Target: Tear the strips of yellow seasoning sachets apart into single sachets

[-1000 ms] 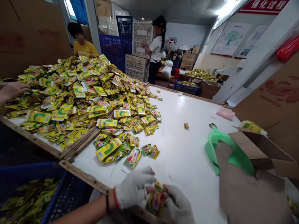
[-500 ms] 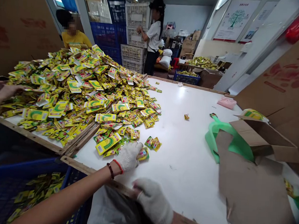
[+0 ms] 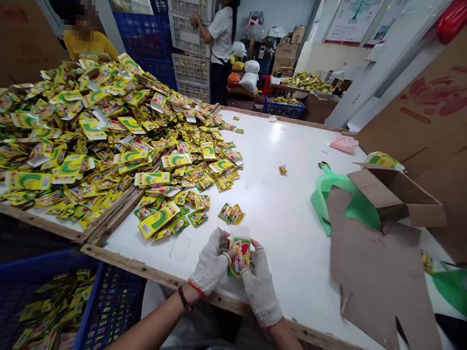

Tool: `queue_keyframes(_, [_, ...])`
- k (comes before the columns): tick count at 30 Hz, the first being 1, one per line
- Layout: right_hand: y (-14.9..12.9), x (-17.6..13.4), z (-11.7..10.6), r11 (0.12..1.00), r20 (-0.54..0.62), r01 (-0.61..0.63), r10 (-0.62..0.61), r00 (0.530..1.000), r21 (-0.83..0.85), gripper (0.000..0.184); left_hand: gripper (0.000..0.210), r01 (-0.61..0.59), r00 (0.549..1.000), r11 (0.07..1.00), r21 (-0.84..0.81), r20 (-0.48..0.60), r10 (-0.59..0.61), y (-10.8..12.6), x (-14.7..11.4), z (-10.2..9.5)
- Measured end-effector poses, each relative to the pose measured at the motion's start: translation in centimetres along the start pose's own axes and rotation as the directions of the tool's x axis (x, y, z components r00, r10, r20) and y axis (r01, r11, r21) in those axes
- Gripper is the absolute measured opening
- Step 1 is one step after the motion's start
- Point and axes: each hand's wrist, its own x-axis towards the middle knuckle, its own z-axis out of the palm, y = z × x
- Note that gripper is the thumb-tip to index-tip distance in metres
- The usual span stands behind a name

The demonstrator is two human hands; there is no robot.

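Left hand (image 3: 210, 262), right hand (image 3: 259, 283) — both gripping small box (image 3: 239, 252).

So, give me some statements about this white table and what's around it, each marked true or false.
1. The white-gloved left hand and right hand hold a small printed green-and-yellow carton. True.
2. The dark beaded bracelet is on the right wrist. False: it is on the left.
3. Flat brown cardboard overlaps the green plastic scoop. True.
4. The open brown cardboard box is left of the scoop in the picture. False: it is to the right.
5. The big heap of yellow packets lies left of the carton. True.
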Motion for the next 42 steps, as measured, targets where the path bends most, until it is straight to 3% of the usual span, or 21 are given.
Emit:
queue_keyframes(3, [-0.1, -0.5, -0.9, 1.0, 0.005, -0.024, 0.024, 1.0, 0.01, 0.05, 0.036, 0.023, 0.994, 0.999, -0.023, 0.105, -0.021, 0.0, -0.1, -0.2])
queue_keyframes(9, [-0.5, -0.3, -2.3, 0.962, 0.003, 0.014, -0.013, 1.0, -0.272, 0.028, 0.013, -0.059, 0.974, 0.948, 0.313, 0.226, -0.014, 0.8, -0.2, -1.9])
queue_keyframes(11, [-0.9, 0.1, -2.4, 0.951, 0.023, 0.023, -0.017, 1.0, -0.31, 0.021, 0.014, -0.066, 0.974, 0.938, 0.34, 0.228, -0.014, 1.1, -0.1, -2.0])
queue_keyframes(13, [-1.2, 0.6, -2.4, 0.951, -0.018, 0.02, -0.027, 0.999, -0.31, 0.021, 0.016, -0.029, 0.974, 0.961, 0.276, 0.225, -0.035, 1.3, 0.1, -1.9])
queue_keyframes(16, [-1.6, 1.0, -2.2, 0.964, -0.058, 0.008, -0.025, 0.998, -0.267, 0.029, 0.035, 0.002, 0.97, 0.975, 0.223, 0.238, -0.056, 1.6, 0.3, -2.0])
queue_keyframes(19, [-1.9, 0.9, -2.1, 0.944, 0.012, 0.063, -0.062, 0.998, -0.325, 0.023, 0.016, -0.039, 0.964, 0.95, 0.308, 0.261, -0.045, 2.1, 0.4, -2.2])
queue_keyframes(26, [-3.5, 1.4, -2.5, 0.886, 0.055, 0.06, -0.04, 0.998, -0.46, 0.023, 0.016, -0.016, 0.922, 0.914, 0.406, 0.359, -0.143, 4.0, 2.1, -2.4])
queue_keyframes(31, [-4.4, 1.0, -3.2, 0.898, 0.147, 0.06, 0.006, 0.989, -0.436, 0.02, 0.016, -0.159, 0.874, 0.85, 0.503, 0.471, -0.115, 4.9, 1.7, -2.9])
queue_keyframes(35, [-4.8, 0.1, -3.2, 0.898, 0.162, 0.08, -0.01, 0.987, -0.432, 0.023, 0.023, -0.275, 0.88, 0.801, 0.531, 0.474, -0.013, 5.1, 0.3, -3.0])
queue_keyframes(38, [-5.0, 0.2, -2.9, 0.875, 0.156, 0.076, -0.001, 0.988, -0.478, 0.025, 0.023, -0.281, 0.887, 0.774, 0.567, 0.462, -0.016, 5.2, 0.3, -2.7])
queue_keyframes(42, [-5.3, 0.8, -2.7, 0.858, 0.21, 0.099, 0.011, 0.978, -0.505, 0.026, 0.022, -0.273, 0.851, 0.791, 0.547, 0.521, -0.066, 5.4, 1.5, -2.5])
